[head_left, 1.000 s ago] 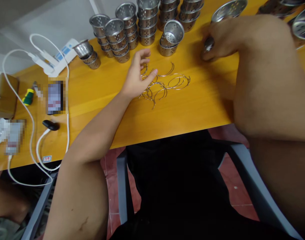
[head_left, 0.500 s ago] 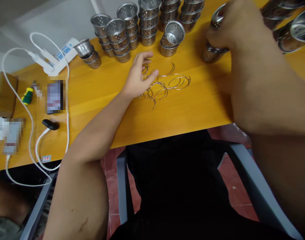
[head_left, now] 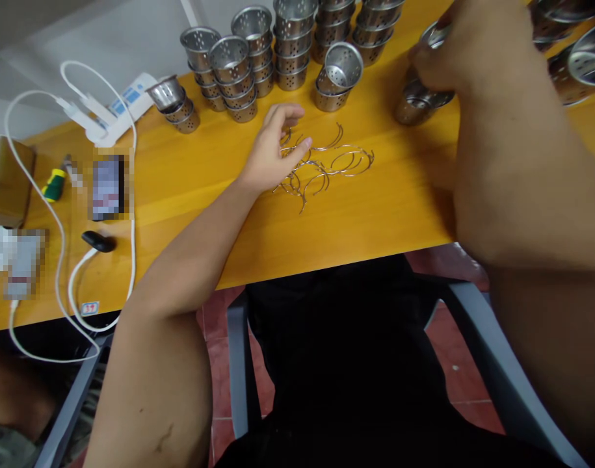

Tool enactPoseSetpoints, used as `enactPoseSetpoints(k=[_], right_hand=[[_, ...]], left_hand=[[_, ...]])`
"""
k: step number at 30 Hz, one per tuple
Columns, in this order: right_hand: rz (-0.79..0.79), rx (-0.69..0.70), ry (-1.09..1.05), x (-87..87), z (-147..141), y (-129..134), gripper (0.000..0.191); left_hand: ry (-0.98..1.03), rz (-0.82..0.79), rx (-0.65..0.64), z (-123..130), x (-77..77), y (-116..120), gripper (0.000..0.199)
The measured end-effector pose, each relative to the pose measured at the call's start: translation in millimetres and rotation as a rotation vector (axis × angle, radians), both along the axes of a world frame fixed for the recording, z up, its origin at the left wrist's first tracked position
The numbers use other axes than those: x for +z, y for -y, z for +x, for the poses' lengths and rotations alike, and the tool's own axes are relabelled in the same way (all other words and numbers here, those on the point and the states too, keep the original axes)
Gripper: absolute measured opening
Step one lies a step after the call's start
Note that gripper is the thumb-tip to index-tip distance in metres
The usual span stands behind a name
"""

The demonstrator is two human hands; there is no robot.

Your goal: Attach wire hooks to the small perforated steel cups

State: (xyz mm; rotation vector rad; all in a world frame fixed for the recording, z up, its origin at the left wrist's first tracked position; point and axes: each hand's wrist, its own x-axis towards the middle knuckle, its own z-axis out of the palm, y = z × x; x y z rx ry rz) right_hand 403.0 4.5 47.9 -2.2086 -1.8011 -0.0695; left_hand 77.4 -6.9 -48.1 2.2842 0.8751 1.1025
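My left hand [head_left: 275, 146] rests on the yellow table [head_left: 180, 169] with thumb and fingers apart, beside and partly over a loose pile of thin curved wires [head_left: 346, 161]. At the upper right, my right hand [head_left: 443, 58] is wrapped round a perforated metal cup [head_left: 432, 36], its fingers partly hidden. Just below that cup, another metal cup [head_left: 414, 109] stands on the table. Behind the wires, one cup [head_left: 343, 67] sits tilted in a second cup [head_left: 332, 99].
Stacks of perforated cups [head_left: 238, 84] line the back edge. More cups [head_left: 587, 62] lie at the far right. On the left are a power strip [head_left: 126, 107] with white cables, a phone [head_left: 106, 187], a green-yellow screwdriver [head_left: 54, 185] and a cardboard box [head_left: 9, 182]. A person's leg shows at lower left.
My right hand and the cup in it have shifted slightly right and down. My left hand stays beside the wires, its pose almost the same.
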Motion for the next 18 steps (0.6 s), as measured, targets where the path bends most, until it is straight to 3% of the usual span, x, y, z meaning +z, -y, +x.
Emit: enactPoseSetpoints(k=[3,5,7,9,12,16,18], right_hand=[[0.118,0.065,-0.067,18.9,-25.3,25.8,0.05],[0.179,0.285,-0.111,22.5,-36.5,34.1,0.038],[0.13,0.523,-0.117,18.6,-44.0,35.0,0.028],[-0.014,0.642,-0.048,10.9,-49.2,31.4,0.029],[-0.134,0.615,0.057,1.3,-52.4,25.8,0.042],[-0.078,0.575,0.028,-0.3,-47.9,23.7,0.037],[-0.073,0.578,-0.002,-0.8,-44.9,22.4,0.043]], left_hand=[[-0.008,0.009,0.014,-0.1,1.0,1.0,0.053],[-0.012,0.015,0.026,-0.2,2.1,1.8,0.054],[-0.013,0.018,0.029,-0.3,3.1,2.4,0.055],[-0.012,0.015,0.035,-0.4,4.0,3.0,0.055],[-0.02,0.008,0.045,-0.7,5.1,3.9,0.053],[-0.016,0.009,0.03,-0.7,5.3,4.1,0.046],[-0.006,0.001,0.022,-0.5,4.8,3.8,0.043]])
